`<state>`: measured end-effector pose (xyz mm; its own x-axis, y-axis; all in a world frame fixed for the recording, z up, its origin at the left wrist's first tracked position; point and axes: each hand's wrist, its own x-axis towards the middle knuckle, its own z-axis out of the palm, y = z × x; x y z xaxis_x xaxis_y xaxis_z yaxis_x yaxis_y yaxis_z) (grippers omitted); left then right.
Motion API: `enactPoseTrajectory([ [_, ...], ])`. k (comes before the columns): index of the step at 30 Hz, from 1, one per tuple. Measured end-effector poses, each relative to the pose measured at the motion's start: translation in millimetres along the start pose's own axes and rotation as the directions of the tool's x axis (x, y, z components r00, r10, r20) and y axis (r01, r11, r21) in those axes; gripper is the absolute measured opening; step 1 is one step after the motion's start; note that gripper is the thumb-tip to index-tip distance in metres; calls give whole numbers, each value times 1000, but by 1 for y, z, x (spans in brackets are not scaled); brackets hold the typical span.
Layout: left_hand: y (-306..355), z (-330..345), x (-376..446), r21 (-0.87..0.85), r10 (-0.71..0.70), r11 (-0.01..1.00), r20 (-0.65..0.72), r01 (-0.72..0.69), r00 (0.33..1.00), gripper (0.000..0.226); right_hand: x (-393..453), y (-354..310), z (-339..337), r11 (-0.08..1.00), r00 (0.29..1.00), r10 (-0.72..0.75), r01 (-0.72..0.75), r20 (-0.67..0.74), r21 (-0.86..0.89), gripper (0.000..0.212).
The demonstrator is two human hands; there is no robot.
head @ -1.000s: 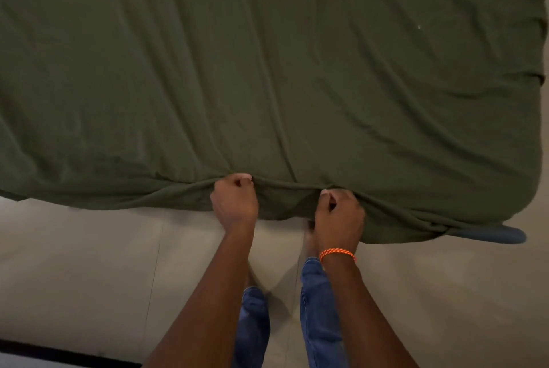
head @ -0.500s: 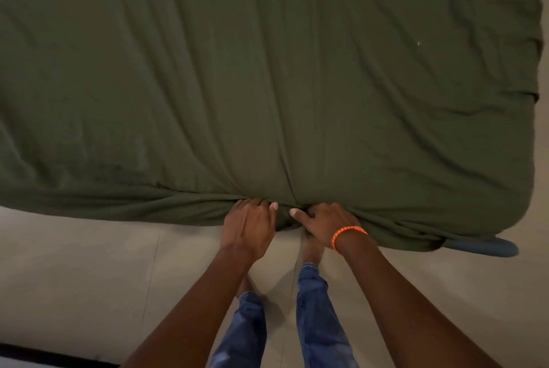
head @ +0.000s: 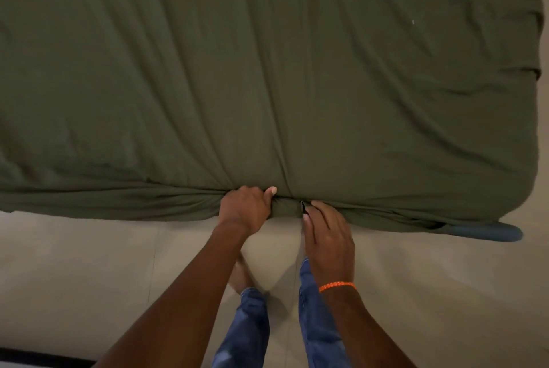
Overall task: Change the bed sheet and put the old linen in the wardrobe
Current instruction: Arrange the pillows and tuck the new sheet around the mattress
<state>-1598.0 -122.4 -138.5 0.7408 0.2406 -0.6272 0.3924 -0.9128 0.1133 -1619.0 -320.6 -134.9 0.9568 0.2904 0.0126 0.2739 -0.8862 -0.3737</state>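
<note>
Both hands at near edge of bed: left hand grips bunched green bed sheet, which covers the mattress; right hand relaxed, fingertips touching hem. To tuck well, probably pull taut, push fabric under evenly, work toward exposed blue corner.

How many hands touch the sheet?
2: the left hand grips the green sheet at its near edge; the right hand touches that edge just beside it.

Dim, warm indoor light falls evenly, casting a soft shadow on the floor between the left hand and right hand. Wide-angle bowing bends the edges; detail is soft throughout, without glare.
</note>
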Motion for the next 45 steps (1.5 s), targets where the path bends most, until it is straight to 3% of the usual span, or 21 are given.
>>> enactPoseTrajectory([
  [2, 2, 4, -8, -59, -38, 998, -97, 33, 995, 70, -13, 12, -7, 996, 995, 91, -91, 32, -11, 33],
  [5, 5, 12, -28, -292, -178, 952, -272, 95, 946, 64, -20, 47, -18, 979, 988, 122, -104, 96, -175, 40],
  [8, 31, 17, -58, -252, -38, 962, -511, -107, 859, 30, -14, 79, -33, 950, 980, 171, -138, 98, -278, 58],
  [9, 45, 20, -68, -188, 59, 966, -502, -176, 863, 28, -11, 88, -37, 954, 984, 159, -134, 74, -267, 55],
  [10, 58, 21, -76, -128, 121, 972, -450, -198, 885, 40, -9, 97, -40, 964, 991, 121, -103, 60, -247, 48],
  [12, 75, 25, -79, -90, 125, 982, -361, -168, 924, 60, -6, 114, -45, 979, 999, 28, -23, 21, -202, 34],
  [14, 84, 22, -70, -153, 88, 976, -372, -154, 924, 48, 1, 122, -51, 988, 999, 18, -24, -40, -155, 26],
  [17, 91, 24, -54, -167, 136, 961, -413, -221, 901, 10, 12, 124, -53, 991, 993, 86, -92, -76, -92, 16],
  [21, 102, 35, -54, -127, 135, 973, -354, -191, 925, 19, 11, 128, -56, 998, 998, 59, -59, -3, -22, 24],
  [24, 109, 48, -61, -103, 193, 964, -362, -245, 912, 20, 1, 135, -63, 997, 988, 4, 8, 152, -77, 35],
  [26, 115, 43, -65, -56, 243, 957, -378, -284, 893, 29, -8, 134, -66, 996, 963, 51, -28, 264, -90, 48],
  [29, 126, 27, -60, 24, 289, 953, -367, -302, 884, 43, 5, 123, -72, 992, 939, 97, -65, 330, -105, 44],
  [31, 135, 13, -57, -34, 238, 967, -238, -253, 942, 59, 29, 115, -78, 985, 870, 134, -63, 475, -162, 59],
  [33, 141, 8, -47, -25, 214, 976, -81, -217, 973, 74, 60, 108, -80, 979, 724, 195, -107, 661, -171, 75],
  [35, 140, 12, -31, 47, 272, 961, 2, -272, 962, 68, 82, 108, -76, 966, 579, 257, -179, 774, -187, 86],
  [37, 136, 16, -14, 194, 367, 900, 152, -392, 918, 48, 91, 111, -73, 971, 543, 236, -167, 806, -171, 86],
  [40, 138, 13, -2, 271, 388, 845, 282, -461, 877, 40, 76, 122, -67, 989, 623, 125, -19, 772, -145, 82],
  [42, 140, 10, -10, 245, 356, 882, 215, -403, 909, 42, 64, 124, -63, 982, 700, 112, 29, 705, -185, 93],
  [43, 139, 8, -15, 195, 321, 917, 154, -347, 934, 46, 57, 122, -60, 978, 736, 105, 45, 668, -203, 89],
  [45, 138, 8, -26, 118, 225, 967, 22, -226, 974, 45, 44, 117, -57, 974, 848, 81, 44, 524, -221, 60],
])
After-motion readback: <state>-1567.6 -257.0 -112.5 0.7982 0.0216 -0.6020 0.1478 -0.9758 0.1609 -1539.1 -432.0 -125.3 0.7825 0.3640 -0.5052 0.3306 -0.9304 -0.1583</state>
